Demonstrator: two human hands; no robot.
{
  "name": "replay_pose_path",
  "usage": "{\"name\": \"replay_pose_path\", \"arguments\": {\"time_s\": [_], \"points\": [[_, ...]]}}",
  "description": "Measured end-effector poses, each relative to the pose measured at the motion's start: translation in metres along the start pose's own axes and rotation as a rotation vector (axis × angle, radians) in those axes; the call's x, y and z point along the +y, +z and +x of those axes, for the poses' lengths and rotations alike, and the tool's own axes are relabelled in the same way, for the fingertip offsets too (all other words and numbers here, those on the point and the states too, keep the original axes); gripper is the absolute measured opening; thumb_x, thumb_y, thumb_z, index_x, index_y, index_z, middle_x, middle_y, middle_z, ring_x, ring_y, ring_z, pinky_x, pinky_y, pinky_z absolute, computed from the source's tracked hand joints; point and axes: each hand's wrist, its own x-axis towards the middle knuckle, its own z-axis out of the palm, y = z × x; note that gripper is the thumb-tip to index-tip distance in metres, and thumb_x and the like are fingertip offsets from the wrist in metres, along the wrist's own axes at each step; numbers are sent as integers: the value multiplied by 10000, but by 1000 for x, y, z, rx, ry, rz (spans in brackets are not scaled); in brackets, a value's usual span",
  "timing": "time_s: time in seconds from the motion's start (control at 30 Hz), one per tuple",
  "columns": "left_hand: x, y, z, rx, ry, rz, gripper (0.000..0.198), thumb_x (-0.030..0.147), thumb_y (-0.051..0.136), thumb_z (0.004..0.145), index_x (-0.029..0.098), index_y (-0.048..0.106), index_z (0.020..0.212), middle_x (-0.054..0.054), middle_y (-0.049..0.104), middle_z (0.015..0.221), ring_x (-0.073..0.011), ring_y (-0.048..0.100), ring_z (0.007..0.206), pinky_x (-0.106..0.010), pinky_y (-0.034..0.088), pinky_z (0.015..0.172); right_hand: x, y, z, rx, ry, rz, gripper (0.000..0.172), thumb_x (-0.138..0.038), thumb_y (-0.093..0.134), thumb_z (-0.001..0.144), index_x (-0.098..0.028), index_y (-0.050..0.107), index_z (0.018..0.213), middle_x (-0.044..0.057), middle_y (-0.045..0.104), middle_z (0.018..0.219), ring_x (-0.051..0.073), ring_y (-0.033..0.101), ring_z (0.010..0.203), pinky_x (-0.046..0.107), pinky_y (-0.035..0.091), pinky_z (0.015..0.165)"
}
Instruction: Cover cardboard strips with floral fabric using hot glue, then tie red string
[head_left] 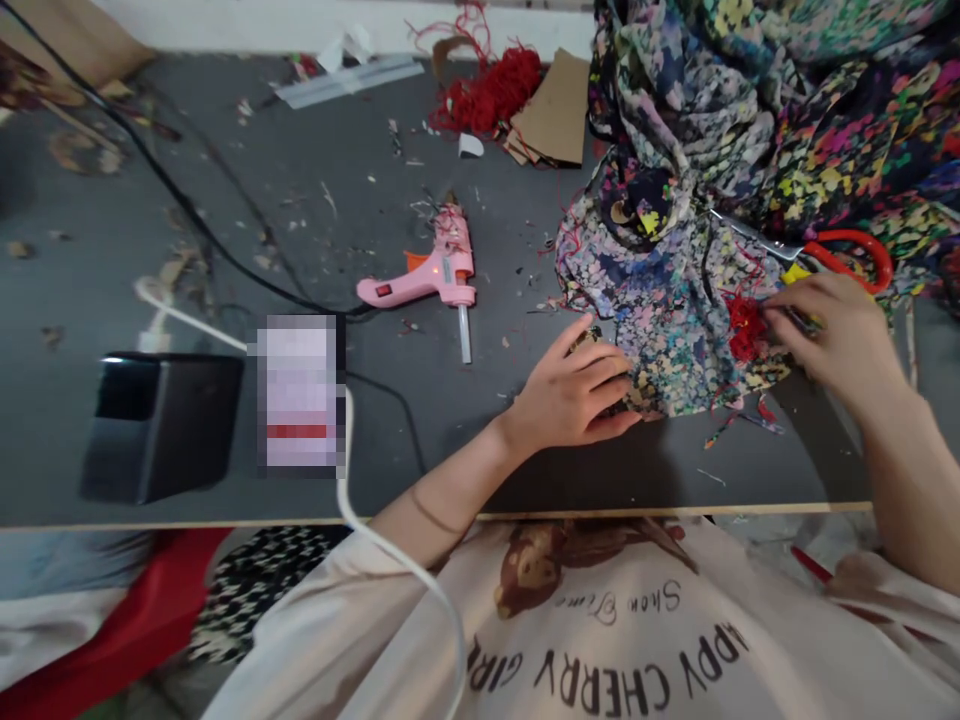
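Observation:
My left hand (574,390) lies over the near left corner of a floral fabric piece (664,350), fingers apart and pressing on it. At the fabric's right side, my right hand (844,330) is closed in a pinch at the edge of a tangled tuft of red yarn (745,325). What sits deeper inside its curled fingers is hidden. Just beyond that hand are scissors (851,258) with orange-red handles, their blades resting on the fabric. Small coloured scraps (750,418) lie at the fabric's near edge.
A pink glue gun (424,280) with a glue stick in it lies left of the fabric. Behind are a red yarn heap (495,90) and cardboard (559,110). More floral cloth (750,100) is bunched far right. A black box-shaped device (161,425) and cables stand left.

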Motion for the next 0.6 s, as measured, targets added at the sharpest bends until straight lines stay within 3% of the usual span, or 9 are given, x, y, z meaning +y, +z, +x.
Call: {"name": "replay_pose_path", "arguments": {"time_s": [0.17,0.33,0.47,0.6], "points": [[-3,2,-2,72,-21,-17,216,385,552,938,202,663,908,-5,758,948,-167,688,974,-495,353,1218,-10,18,0,-75,-4,35,149,-287,569,860,-181,665,899,126,655,893,253,586,884,407,468,870],[-9,4,-5,99,-53,-35,190,353,513,948,239,664,933,2,759,964,-173,679,1001,-502,383,1181,-19,2,4,23,-39,94,151,-298,523,884,-199,620,825,138,685,899,259,625,895,417,488,843],[-11,2,-7,174,-171,-69,301,360,399,1009,244,677,1019,-34,747,1080,-167,678,1050,-487,404,1156,-69,-26,-6,235,-65,373,60,-250,601,868,-235,607,811,72,726,912,209,692,909,394,525,862],[-11,2,-6,329,-308,-226,374,389,327,1041,229,657,1114,-84,704,1187,-177,651,1124,-426,469,1078,-132,-37,-21,242,-171,736,149,-157,641,847,-293,661,903,-15,721,844,174,694,802,348,551,742]]}}
